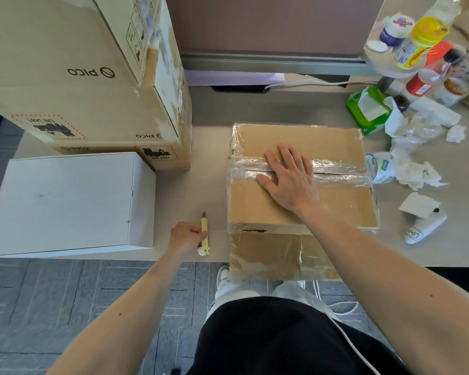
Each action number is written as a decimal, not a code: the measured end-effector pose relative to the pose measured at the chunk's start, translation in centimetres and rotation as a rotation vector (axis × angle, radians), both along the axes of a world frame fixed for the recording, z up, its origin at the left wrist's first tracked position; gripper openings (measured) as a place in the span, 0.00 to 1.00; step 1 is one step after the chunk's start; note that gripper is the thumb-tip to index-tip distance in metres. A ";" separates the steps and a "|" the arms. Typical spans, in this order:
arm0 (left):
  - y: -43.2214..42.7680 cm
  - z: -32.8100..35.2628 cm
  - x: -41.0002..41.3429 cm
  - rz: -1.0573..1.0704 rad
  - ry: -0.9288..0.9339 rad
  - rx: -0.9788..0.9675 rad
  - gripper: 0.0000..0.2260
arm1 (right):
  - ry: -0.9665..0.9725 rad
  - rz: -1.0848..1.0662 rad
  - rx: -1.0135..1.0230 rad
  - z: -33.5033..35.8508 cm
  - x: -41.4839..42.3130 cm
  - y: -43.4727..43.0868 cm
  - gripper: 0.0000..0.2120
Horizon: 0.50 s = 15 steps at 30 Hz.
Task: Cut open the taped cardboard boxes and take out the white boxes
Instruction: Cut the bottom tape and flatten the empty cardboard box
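Note:
A brown cardboard box (336, 201) sits at the table's front edge, its top seam covered by a band of clear tape (341, 169). My right hand (289, 177) lies flat on that seam with the fingers spread. To the left of the box, my left hand (187, 236) grips a small yellow utility knife (205, 231), blade pointing away from me, down near the table surface. A white box (65, 201) lies on the table at the left.
Large PICO cardboard boxes (79, 77) are stacked at the back left. Clutter fills the right side: a green tissue pack (368, 109), bottles (423, 41), crumpled paper (420, 174), a tape roll (382, 166) and a white controller (425, 226). The table's front edge (173, 259) drops to the floor.

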<state>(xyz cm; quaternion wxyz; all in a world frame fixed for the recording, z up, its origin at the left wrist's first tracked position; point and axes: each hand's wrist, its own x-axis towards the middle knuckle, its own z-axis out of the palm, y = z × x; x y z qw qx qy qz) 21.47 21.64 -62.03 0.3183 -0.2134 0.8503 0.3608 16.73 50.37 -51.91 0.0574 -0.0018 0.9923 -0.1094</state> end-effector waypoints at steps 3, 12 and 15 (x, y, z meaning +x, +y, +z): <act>0.6 0.8 0.0 0.043 -0.001 0.000 0.09 | -0.002 0.004 -0.001 0.0 0.0 0.0 0.32; 1.8 3.3 -0.5 -0.062 0.110 -0.179 0.08 | -0.018 0.018 -0.043 0.4 -0.1 0.2 0.33; 3.9 7.2 -3.3 0.030 0.387 -0.054 0.06 | -0.101 0.069 -0.154 1.4 -0.6 1.1 0.35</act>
